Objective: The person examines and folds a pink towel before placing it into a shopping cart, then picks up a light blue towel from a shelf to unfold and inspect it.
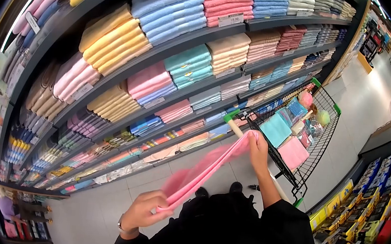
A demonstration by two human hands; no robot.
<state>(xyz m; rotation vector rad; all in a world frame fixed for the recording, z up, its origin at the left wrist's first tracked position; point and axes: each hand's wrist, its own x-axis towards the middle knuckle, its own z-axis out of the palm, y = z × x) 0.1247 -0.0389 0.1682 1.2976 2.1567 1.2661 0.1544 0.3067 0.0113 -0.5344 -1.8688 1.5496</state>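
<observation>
A pink towel (pixel 202 170) is stretched at a slant between my two hands, its far side blurred by motion. My left hand (pixel 146 208), with a watch at the wrist, is closed on the lower left end. The other end is pinched in my right hand (pixel 256 145), near the cart's handle. The black wire shopping cart (pixel 318 156) stands at the right, holding a folded pink towel (pixel 293 153), a turquoise towel (pixel 275 129) and packaged items.
Long shelves (pixel 181 34) of folded towels in many colours curve along the left and front. A display of boxed goods (pixel 362 211) lines the lower right. Grey tiled floor (pixel 85 215) lies below, and an aisle runs off at the upper right.
</observation>
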